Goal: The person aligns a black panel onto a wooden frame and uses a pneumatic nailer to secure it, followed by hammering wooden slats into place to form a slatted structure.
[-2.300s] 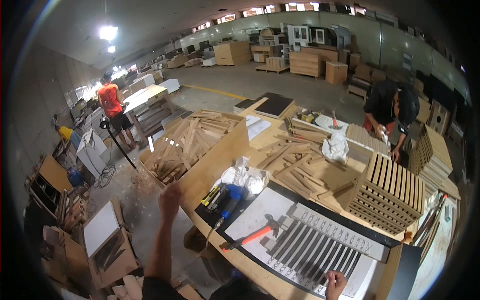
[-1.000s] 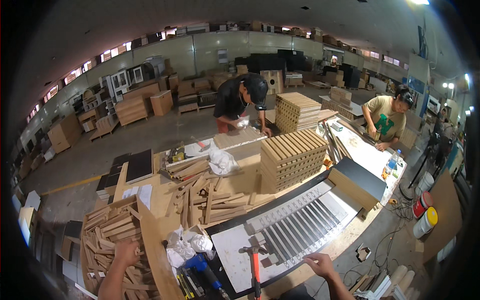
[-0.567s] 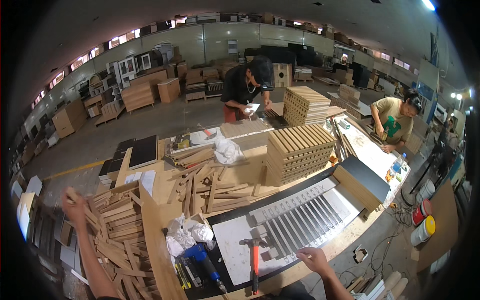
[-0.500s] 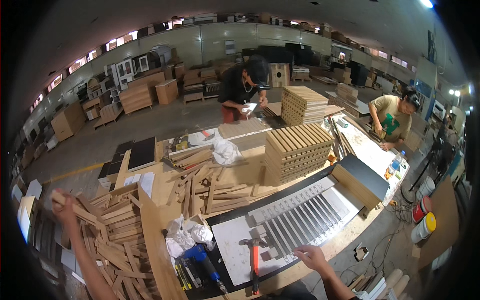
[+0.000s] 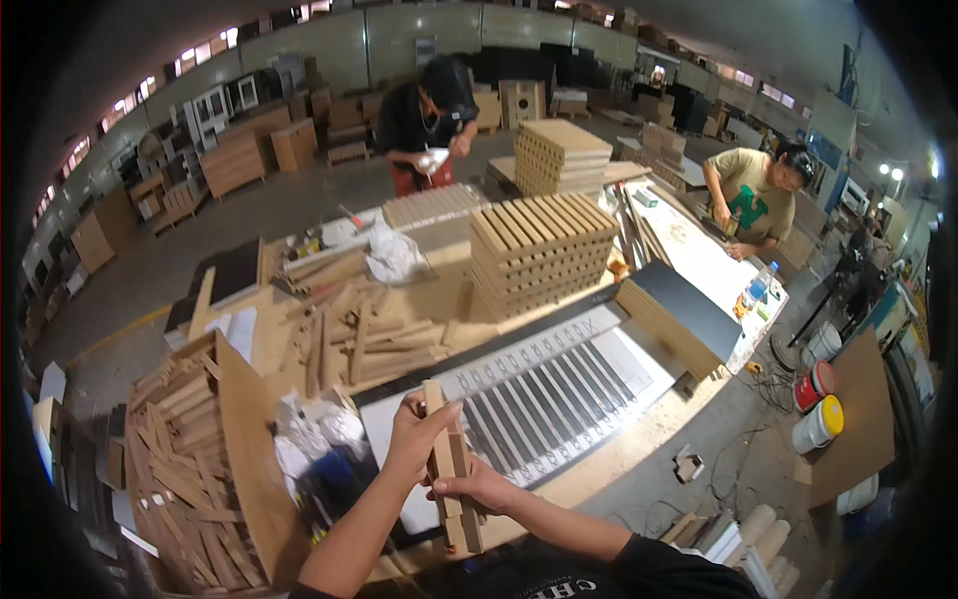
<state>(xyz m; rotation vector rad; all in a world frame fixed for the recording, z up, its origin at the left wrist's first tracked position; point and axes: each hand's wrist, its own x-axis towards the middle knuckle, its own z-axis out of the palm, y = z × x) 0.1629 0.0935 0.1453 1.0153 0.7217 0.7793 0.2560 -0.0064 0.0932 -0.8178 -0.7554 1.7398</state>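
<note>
A small bundle of wooden strips (image 5: 447,467) is held upright in front of me, over the near edge of the workbench. My left hand (image 5: 411,437) is closed round its upper part, thumb across the front. Lower down, my right hand (image 5: 483,487) grips the same strips from the right side. Behind them lies a flat white board with a row of dark parallel slots (image 5: 559,399). The hammer seen earlier on that board is mostly hidden behind my hands and the strips.
At left stands a wooden bin (image 5: 251,429) full of loose strips. More strips (image 5: 384,344) lie on the bench near crumpled white plastic (image 5: 394,255). Stacked slatted panels (image 5: 544,250) stand beyond. A dark-topped board stack (image 5: 679,309) is at right. Two people work across the bench.
My left hand has come from the bin at far left to the middle, bringing wooden strips. My right hand has moved left from the slotted board and now grips them too. The view has shifted.
</note>
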